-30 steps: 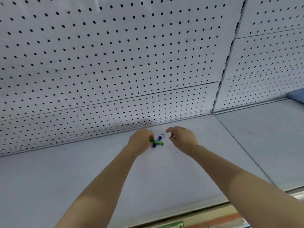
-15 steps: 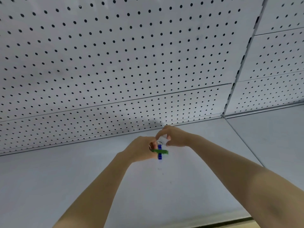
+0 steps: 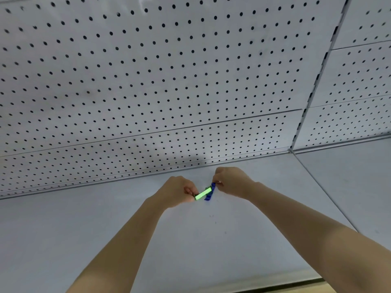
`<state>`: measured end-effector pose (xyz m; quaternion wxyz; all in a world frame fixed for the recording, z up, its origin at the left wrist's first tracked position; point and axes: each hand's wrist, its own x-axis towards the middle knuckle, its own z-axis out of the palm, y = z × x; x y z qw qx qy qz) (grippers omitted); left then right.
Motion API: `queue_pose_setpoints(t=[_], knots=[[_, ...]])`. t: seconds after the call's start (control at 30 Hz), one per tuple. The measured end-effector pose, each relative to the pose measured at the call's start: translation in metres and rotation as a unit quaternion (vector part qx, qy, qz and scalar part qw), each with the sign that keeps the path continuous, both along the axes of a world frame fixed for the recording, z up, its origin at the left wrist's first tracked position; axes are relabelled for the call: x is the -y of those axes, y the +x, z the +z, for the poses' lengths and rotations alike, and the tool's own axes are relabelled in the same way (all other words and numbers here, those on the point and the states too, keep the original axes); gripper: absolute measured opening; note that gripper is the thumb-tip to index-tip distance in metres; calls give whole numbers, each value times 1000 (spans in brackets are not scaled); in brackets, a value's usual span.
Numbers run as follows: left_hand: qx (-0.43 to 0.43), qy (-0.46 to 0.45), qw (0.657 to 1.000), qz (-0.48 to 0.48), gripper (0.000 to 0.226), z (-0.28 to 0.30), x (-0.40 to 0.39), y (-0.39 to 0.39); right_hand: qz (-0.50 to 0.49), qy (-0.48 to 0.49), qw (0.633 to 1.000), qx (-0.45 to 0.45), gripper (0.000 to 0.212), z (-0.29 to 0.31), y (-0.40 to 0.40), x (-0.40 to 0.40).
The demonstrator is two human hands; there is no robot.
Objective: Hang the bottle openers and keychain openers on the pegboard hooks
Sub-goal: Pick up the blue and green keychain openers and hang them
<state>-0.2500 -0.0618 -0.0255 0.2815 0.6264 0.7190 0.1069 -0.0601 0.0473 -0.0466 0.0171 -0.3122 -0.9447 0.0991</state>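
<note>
Rising behind the white shelf (image 3: 105, 229), the white pegboard (image 3: 148, 81) fills the far side. Left hand (image 3: 176, 192) pinches the green keychain opener (image 3: 202, 193), slanting from near-left to far-right. Right hand (image 3: 231, 182) pinches the blue keychain opener (image 3: 210, 192), more upright, crossing just behind, above the shelf.

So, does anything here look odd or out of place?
One thing: the pegboard shows only bare holes, no hooks in view to hang on. The left hand pinches the green opener and the right hand the blue opener, crossed above the shelf. No damage visible.
</note>
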Motion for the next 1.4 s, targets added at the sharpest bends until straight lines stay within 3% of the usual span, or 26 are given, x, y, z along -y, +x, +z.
queue_pose_setpoints(t=[0.3,0.47,0.63,0.93,1.4], knots=[[114,28,990,73,2,8,12,-11,-117,-21,983,-140,17,8,12,20],[157,71,981,91,8,21,23,-13,-209,-145,933,-255,14,31,10,39],[246,118,957,95,16,35,42,-19,-245,-183,889,-341,11,49,9,69],[366,213,891,165,7,77,98,-23,-226,-187,862,-413,11,97,-4,133],[409,318,831,203,8,150,259,-35,-163,-213,796,-542,8,167,-51,303]])
